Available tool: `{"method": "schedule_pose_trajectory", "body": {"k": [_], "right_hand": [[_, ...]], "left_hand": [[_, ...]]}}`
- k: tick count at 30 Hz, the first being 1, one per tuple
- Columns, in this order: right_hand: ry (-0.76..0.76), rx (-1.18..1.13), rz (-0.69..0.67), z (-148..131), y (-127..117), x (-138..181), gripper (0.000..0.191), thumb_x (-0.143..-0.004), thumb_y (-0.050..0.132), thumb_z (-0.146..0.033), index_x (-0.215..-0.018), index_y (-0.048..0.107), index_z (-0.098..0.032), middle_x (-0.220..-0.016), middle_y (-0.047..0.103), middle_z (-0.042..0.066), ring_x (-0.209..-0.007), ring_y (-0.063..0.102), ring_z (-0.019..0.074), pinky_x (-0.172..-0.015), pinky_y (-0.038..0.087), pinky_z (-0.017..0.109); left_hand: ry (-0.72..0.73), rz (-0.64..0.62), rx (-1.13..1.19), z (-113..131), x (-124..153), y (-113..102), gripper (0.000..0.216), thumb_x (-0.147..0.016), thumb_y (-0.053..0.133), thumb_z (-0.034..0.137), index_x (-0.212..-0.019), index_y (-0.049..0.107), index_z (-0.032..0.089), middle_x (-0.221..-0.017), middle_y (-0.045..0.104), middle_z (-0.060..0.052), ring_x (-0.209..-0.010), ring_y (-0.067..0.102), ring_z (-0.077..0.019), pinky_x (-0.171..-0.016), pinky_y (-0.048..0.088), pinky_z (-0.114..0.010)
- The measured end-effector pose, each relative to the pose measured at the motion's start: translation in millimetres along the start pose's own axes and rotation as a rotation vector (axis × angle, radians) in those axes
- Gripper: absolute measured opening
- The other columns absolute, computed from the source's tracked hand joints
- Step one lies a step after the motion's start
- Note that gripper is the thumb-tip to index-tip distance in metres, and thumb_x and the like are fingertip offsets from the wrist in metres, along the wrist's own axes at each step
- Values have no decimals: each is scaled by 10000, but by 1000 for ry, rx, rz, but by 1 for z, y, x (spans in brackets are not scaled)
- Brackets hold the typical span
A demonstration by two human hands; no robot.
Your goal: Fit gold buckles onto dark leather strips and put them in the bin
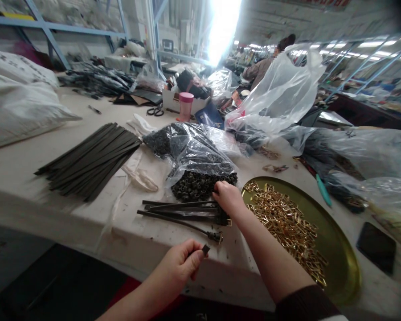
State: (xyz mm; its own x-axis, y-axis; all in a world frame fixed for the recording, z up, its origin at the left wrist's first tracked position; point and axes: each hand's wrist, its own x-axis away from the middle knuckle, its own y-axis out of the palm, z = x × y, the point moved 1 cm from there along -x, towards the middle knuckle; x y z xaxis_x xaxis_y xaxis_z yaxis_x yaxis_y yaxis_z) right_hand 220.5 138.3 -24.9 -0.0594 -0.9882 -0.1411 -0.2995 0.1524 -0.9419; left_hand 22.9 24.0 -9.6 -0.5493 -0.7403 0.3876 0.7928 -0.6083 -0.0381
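My left hand (189, 261), near the table's front edge, is closed around a dark strap (206, 249) whose short end sticks out past the thumb. My right hand (227, 196) reaches to the edge of a heap of small black loops (192, 185) that spills from a clear plastic bag (200, 147). Its fingers are curled together, and anything between them is hidden. Below it lie several straps with gold buckles (215, 236) at their right ends. A gold-coloured tray (341, 249) heaped with gold buckles (287, 218) stands beside my right forearm.
A stack of dark straps (93, 160) lies on the left, with a white sack (16, 102) behind it. Scissors (154, 110), a pink-lidded jar (186, 106) and an upright plastic bag (277, 93) stand farther back. A phone (376, 247) lies at right. Another person (260, 69) is in the background.
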Motion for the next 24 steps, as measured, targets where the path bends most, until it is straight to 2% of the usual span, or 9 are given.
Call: {"method": "schedule_pose_trajectory", "body": {"k": [3, 6, 9, 11, 13, 15, 18, 24], "right_hand": [[12, -80, 58, -2, -15, 8, 86, -742, 519, -189, -787, 584, -155, -858, 614, 99, -789, 573, 197, -701, 396, 294], [1, -201, 90, -7, -35, 36, 127, -784, 471, -220, -832, 566, -150, -817, 621, 84, -750, 575, 179, -676, 420, 288], [-65, -485, -61, -18, -50, 81, 172, -806, 475, -310, -829, 553, -158, -697, 623, 21, -616, 571, 130, -573, 444, 241], [-56, -887, -243, -26, -56, 110, 208, -780, 526, -357, -811, 544, -153, -685, 612, 9, -600, 560, 117, -563, 449, 240], [-23, -1144, -338, -33, -59, 133, 237, -747, 575, -379, -791, 544, -149, -684, 599, 2, -597, 544, 106, -569, 444, 241], [-8, -1193, -347, -36, -60, 148, 246, -748, 578, -386, -798, 554, -147, -684, 597, -2, -591, 529, 96, -569, 434, 237], [-10, -1127, -320, -37, -56, 160, 224, -780, 542, -369, -818, 573, -150, -665, 593, -4, -580, 515, 95, -560, 425, 235], [8, -1091, -184, -40, -42, 175, 160, -783, 535, -310, -810, 585, -161, -638, 577, -15, -596, 531, 111, -552, 435, 227]], "left_hand": [[37, 35, -37, 4, 7, 2, 318, -803, 428, 467, -767, 493, 158, -500, 393, 69, -481, 351, -88, -492, 278, -203], [86, 107, -94, 12, 13, -2, 301, -813, 422, 444, -752, 495, 158, -495, 391, 71, -476, 350, -86, -500, 291, -202], [172, 187, -148, 23, 13, -4, 296, -819, 430, 426, -756, 521, 151, -530, 420, 58, -514, 389, -92, -522, 313, -203], [218, 203, -181, 27, 12, -1, 294, -821, 430, 417, -775, 539, 148, -544, 432, 54, -521, 402, -94, -518, 318, -203], [233, 176, -237, 28, 11, 6, 290, -822, 422, 403, -787, 550, 146, -541, 437, 54, -508, 403, -95, -499, 312, -203], [221, 130, -323, 27, 14, 14, 277, -821, 416, 380, -785, 558, 144, -539, 447, 51, -502, 412, -97, -488, 307, -203], [205, 93, -440, 26, 23, 23, 252, -817, 412, 342, -766, 565, 149, -530, 462, 50, -503, 431, -102, -494, 304, -208], [223, 145, -448, 26, 37, 30, 222, -822, 385, 284, -760, 553, 154, -553, 492, 39, -544, 464, -115, -531, 327, -214]]}}
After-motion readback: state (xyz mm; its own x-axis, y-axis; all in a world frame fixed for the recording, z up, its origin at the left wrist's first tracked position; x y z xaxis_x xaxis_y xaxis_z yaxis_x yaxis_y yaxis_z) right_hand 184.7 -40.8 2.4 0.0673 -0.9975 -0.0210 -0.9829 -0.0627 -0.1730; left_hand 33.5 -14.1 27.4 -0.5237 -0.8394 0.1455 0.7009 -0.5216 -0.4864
